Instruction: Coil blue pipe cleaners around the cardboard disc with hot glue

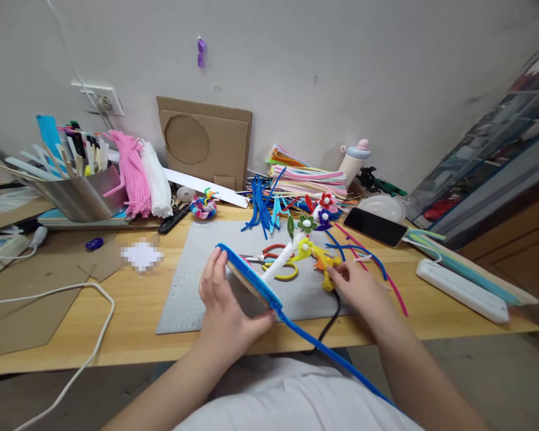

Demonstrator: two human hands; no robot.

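Blue-edged tan cardboard disc (pixel 248 274) stands tilted above the counter's (pixel 137 326) front edge, in the left hand's (pixel 229 311) grip; its white fuzzy stem (pixel 282 260) points toward the back-right corner. Its trailing blue strip (pixel 332 356) is cut off. Right fingers (pixel 339 274) touch a yellow plastic glue gun (pixel 327 282); their closure is unclear.

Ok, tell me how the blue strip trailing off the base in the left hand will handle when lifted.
The blue strip is probably bendy, since it trails in a gentle curve. It looks light, being slim. Lifting it may tug the base, as the two appear joined.
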